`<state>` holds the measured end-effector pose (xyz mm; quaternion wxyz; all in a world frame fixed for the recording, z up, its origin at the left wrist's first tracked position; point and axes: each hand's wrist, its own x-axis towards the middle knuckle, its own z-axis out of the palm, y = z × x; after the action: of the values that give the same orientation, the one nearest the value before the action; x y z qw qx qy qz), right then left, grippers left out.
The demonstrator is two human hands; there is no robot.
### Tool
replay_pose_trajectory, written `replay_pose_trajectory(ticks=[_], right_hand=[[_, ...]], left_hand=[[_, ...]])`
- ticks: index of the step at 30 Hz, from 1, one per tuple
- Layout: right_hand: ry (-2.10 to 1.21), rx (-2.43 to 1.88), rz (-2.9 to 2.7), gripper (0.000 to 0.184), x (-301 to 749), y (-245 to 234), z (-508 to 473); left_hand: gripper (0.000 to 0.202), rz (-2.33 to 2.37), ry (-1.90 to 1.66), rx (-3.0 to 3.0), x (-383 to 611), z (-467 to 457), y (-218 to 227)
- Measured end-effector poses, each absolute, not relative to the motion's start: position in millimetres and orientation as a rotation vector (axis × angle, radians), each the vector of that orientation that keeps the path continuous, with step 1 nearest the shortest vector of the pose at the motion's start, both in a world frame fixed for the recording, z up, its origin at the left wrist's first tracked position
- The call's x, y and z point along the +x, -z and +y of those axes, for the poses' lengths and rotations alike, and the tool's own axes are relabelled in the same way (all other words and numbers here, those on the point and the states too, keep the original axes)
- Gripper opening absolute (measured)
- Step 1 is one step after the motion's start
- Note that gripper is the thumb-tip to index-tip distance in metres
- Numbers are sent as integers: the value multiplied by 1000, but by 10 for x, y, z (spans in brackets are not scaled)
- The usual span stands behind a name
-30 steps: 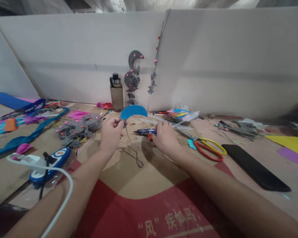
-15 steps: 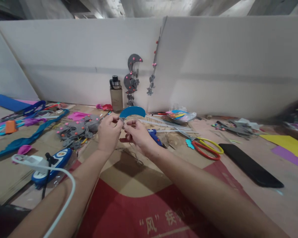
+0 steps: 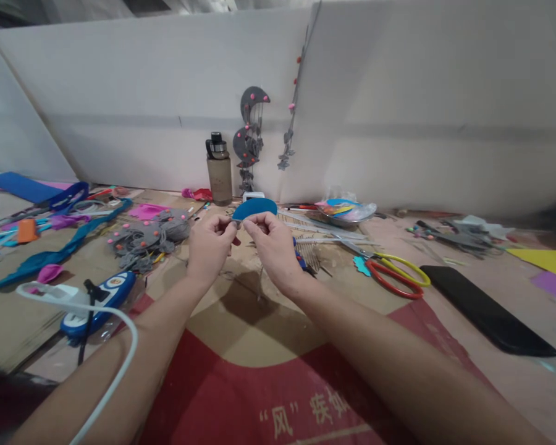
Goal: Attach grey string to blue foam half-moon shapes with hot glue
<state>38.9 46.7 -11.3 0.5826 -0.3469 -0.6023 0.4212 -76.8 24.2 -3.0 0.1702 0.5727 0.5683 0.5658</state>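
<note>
Blue piece sits pinched in left fingers, right fingers curled at its edge, grip unclear

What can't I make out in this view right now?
Head view: whatever is between the left hand and the right hand; their fingers cover it.
Head view: part of the blue tool, blocked by the right hand.
Head view: rest of the yellow sheet, cut off by the right edge.

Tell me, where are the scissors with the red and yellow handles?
In the head view, the scissors lie right of the right hand, beside a turquoise scrap and just left of a long black slab.
</note>
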Motion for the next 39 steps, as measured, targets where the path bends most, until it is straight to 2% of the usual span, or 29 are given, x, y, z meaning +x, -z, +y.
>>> replay_pose_trajectory(ticks=[16, 39], right_hand=[[-761, -899, -1459, 21, 455, 138, 453], [-1102, -806, -1294, 18, 415, 130, 490]], left_hand=[[15, 1306, -1630, 1428, -696, 241, 83], [16, 1048, -1627, 1214, -663, 220, 70]])
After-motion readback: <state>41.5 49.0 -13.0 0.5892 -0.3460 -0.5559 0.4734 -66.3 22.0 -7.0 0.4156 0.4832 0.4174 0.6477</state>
